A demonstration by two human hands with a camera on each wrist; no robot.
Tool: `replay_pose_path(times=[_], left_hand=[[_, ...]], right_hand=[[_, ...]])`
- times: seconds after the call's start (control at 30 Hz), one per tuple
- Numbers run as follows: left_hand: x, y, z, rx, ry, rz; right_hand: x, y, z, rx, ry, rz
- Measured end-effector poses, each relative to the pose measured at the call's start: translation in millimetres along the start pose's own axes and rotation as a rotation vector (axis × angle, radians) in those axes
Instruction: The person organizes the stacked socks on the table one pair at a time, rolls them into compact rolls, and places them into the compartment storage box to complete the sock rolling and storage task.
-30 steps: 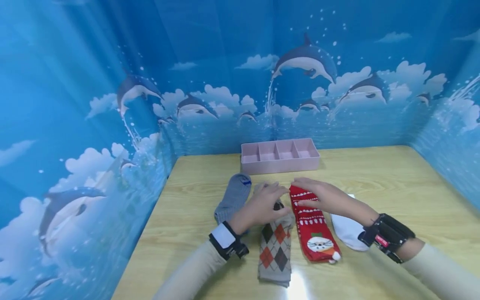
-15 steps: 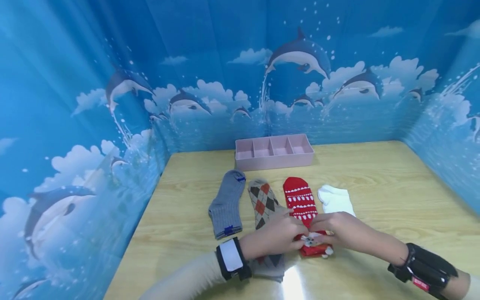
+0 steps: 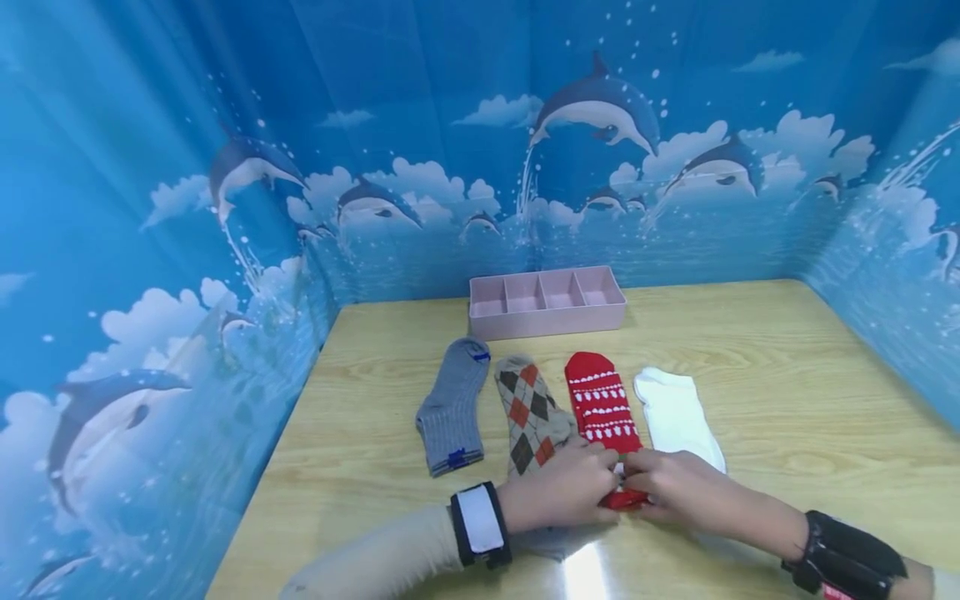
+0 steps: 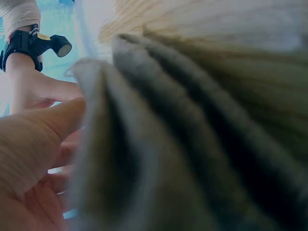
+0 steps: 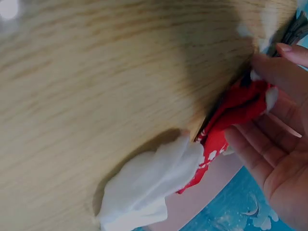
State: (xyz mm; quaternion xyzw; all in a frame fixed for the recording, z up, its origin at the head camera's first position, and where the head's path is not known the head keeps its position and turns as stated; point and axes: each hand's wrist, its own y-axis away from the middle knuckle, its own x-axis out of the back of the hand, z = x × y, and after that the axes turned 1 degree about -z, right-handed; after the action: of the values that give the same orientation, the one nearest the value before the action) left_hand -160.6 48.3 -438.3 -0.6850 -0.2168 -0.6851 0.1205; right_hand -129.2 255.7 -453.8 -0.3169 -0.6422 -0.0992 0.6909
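A red patterned sock (image 3: 600,408) lies lengthwise on the table, its near end gathered up between my two hands. My left hand (image 3: 570,487) pinches that end from the left, its forearm crossing the argyle sock (image 3: 528,408). From the other side my right hand (image 3: 682,487) pinches it too. In the right wrist view, red fabric (image 5: 240,106) with a white pompom bunches between thumb and fingers. Blurred layers of the argyle sock's cuff (image 4: 159,125) fill the left wrist view, hiding the left fingertips.
A grey sock (image 3: 453,408) lies at the left. The white sock (image 3: 678,417) is just right of the red one. Behind them stands a pink divided box (image 3: 547,322), near a blue dolphin curtain (image 3: 420,125) at the wooden table's (image 3: 795,375) back edge.
My hands came down from above the argyle and red socks to the red sock's near end and took hold of it. That end is now folded up. The head view shifted slightly.
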Motion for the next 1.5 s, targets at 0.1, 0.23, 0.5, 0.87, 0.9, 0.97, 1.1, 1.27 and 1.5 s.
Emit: replay_pose_path(times=[0.1,0.23,0.5,0.87,0.9,0.97,1.1,1.27,1.5], left_hand=[[-2.1,-2.1,1.8,0.005,0.023,0.009],[-5.7,-4.8,1.9,0.008,0.08,0.042],[-6.6,-7.1,-3.3,0.107,0.34,0.11],[-1.2,-14.1,-10.7,0.348,0.572,-0.016],[-0.6,-15.1,-11.2,0.361,0.58,-0.025],[0.7,-16.8,-12.4,0.388,0.598,-0.045],[4.1,-19.5,-15.4,0.4,0.633,-0.07],[7.9,-22.8,-20.5,0.34,0.641,-0.086],[11.7,-25.1,-21.3,0.335,0.63,-0.115]], right_hand=[[-3.4,-1.2,-0.8,-0.04,-0.002,0.01],[-1.1,-6.0,1.1,-0.16,-0.114,-0.087],[7.7,-15.7,14.1,-0.317,-0.429,-0.214],[1.0,-7.5,5.4,-0.153,-0.115,0.057],[-0.4,-6.4,4.4,-0.122,-0.063,0.086],[-3.2,-4.5,3.0,-0.074,0.01,0.128],[-8.1,-3.4,3.4,-0.028,0.083,0.152],[-13.1,-5.9,8.4,0.001,0.094,0.152],[-7.6,-10.8,12.4,-0.032,0.01,0.065]])
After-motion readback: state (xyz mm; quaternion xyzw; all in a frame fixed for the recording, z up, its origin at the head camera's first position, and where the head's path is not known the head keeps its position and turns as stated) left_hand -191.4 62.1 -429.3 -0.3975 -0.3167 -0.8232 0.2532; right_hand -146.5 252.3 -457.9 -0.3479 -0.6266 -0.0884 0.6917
